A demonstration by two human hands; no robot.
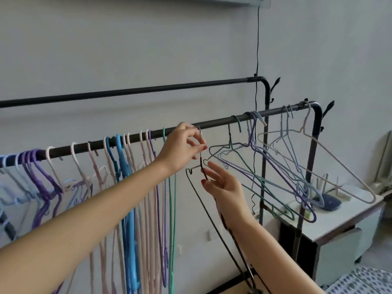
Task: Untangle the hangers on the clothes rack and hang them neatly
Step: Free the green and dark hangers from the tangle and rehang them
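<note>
A black clothes rack rail (212, 124) runs across the view. Several hangers in purple, pink, blue and green hang in a row on its left part (127, 166). A dark wire hanger (196, 187) has its hook over the rail at mid-span. My left hand (180, 149) pinches that hook just below the rail. My right hand (222, 185) holds the hanger's neck lower down, thumb and fingers around the wire. To the right, a tangled bunch of green, purple, blue and white hangers (282, 166) hangs tilted from the rail.
A second black rail (148, 90) runs behind and higher. A thin black cord (257, 60) drops down the wall past the rack post. A white cabinet (339, 225) with small objects stands at the right, behind the rack's end post (309, 166). A perforated white surface (364, 281) sits bottom right.
</note>
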